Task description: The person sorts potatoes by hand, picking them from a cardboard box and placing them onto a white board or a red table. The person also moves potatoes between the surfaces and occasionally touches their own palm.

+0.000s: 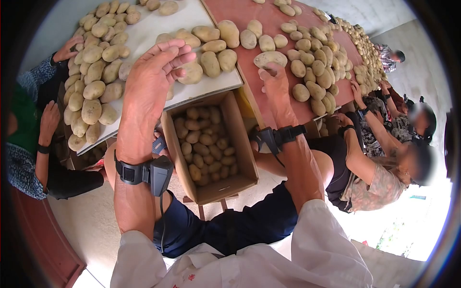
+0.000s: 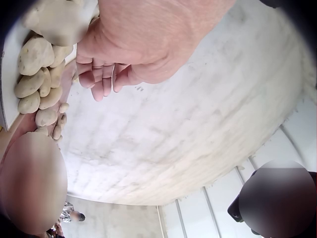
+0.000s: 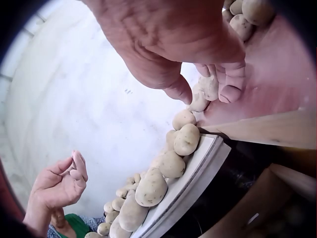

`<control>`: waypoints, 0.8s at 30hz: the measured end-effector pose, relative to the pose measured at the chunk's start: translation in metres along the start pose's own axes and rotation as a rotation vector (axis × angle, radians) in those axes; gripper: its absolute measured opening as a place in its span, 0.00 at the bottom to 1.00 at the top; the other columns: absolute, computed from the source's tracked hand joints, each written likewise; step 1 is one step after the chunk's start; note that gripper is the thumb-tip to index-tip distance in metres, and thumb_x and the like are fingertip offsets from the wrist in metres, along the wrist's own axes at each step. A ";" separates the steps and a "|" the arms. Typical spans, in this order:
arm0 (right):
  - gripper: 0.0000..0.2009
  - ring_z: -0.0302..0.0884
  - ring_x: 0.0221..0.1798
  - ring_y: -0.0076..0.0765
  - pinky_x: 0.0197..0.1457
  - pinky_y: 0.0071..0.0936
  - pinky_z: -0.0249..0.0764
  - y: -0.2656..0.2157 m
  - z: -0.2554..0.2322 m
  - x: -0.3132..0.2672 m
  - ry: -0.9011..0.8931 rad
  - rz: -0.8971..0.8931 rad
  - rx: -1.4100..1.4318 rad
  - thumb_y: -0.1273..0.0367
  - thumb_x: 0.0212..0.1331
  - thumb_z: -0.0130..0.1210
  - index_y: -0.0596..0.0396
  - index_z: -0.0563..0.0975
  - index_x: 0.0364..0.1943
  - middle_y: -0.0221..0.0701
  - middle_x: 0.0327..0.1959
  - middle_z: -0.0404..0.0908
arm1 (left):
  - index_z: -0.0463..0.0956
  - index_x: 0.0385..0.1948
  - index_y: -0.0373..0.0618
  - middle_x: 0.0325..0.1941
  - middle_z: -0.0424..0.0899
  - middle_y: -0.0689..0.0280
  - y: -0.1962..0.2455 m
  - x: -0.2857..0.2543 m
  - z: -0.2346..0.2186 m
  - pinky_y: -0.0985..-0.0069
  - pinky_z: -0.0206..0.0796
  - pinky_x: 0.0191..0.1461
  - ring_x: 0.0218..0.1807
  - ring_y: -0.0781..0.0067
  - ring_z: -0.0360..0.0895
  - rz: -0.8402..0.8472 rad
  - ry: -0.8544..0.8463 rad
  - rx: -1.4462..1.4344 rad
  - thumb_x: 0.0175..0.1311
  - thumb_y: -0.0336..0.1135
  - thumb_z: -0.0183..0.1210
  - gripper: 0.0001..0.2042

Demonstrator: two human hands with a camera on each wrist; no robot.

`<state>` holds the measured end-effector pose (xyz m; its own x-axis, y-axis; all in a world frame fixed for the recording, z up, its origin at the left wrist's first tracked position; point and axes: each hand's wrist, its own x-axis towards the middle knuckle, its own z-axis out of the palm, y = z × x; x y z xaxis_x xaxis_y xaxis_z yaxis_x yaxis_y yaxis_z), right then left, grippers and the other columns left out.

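Note:
My left hand [image 1: 150,84] is raised over the white board [image 1: 158,19], its fingers loosely bent with nothing in them. In the left wrist view the same hand [image 2: 148,39] hangs beside several potatoes [image 2: 35,55]. Over the red tabletop [image 1: 249,65], my right hand [image 1: 278,93] has thumb and fingers apart, close to a pale potato [image 1: 270,59]. The right wrist view has the right hand [image 3: 173,44] with bent fingers and potatoes [image 3: 208,88] beyond the gap; contact cannot be told.
An open cardboard box [image 1: 249,161] with potatoes [image 1: 206,144] stands between my knees, below the table edge. Potatoes are heaped at the left [image 1: 91,113] and right [image 1: 319,62]. Other people's arms reach in from the left [image 1: 48,125] and right [image 1: 357,149].

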<state>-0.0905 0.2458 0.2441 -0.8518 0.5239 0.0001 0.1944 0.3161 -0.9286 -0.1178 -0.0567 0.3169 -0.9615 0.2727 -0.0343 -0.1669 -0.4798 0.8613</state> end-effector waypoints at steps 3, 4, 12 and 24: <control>0.23 0.81 0.50 0.43 0.55 0.34 0.75 0.010 0.001 0.017 0.079 -0.054 -0.071 0.67 0.58 0.63 0.64 0.74 0.56 0.45 0.48 0.83 | 0.76 0.54 0.34 0.53 0.84 0.58 0.000 0.000 0.000 0.74 0.69 0.52 0.54 0.68 0.82 -0.003 0.006 0.002 0.73 0.32 0.55 0.14; 0.22 0.81 0.50 0.44 0.56 0.35 0.75 0.009 0.000 0.020 0.115 -0.058 -0.117 0.67 0.58 0.64 0.64 0.74 0.55 0.45 0.48 0.83 | 0.76 0.54 0.34 0.53 0.84 0.58 0.000 0.000 0.000 0.75 0.69 0.52 0.54 0.68 0.82 -0.002 0.000 0.002 0.73 0.32 0.55 0.14; 0.29 0.80 0.55 0.46 0.60 0.36 0.74 0.015 -0.010 0.016 0.036 -0.048 -0.233 0.64 0.57 0.64 0.64 0.72 0.61 0.47 0.52 0.82 | 0.75 0.55 0.34 0.54 0.83 0.58 0.004 0.002 0.001 0.74 0.68 0.54 0.57 0.68 0.81 0.005 0.009 0.031 0.74 0.33 0.54 0.14; 0.20 0.78 0.46 0.28 0.52 0.25 0.74 0.025 0.022 -0.094 -0.358 -0.144 -0.181 0.69 0.63 0.60 0.57 0.76 0.59 0.32 0.47 0.83 | 0.76 0.49 0.34 0.48 0.84 0.57 0.008 0.002 -0.001 0.73 0.71 0.53 0.50 0.65 0.81 0.002 0.040 -0.008 0.74 0.30 0.52 0.10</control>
<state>-0.0159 0.1870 0.2130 -0.9855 0.1665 -0.0341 0.1166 0.5167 -0.8482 -0.1218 -0.0612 0.3231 -0.9697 0.2385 -0.0529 -0.1666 -0.4874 0.8572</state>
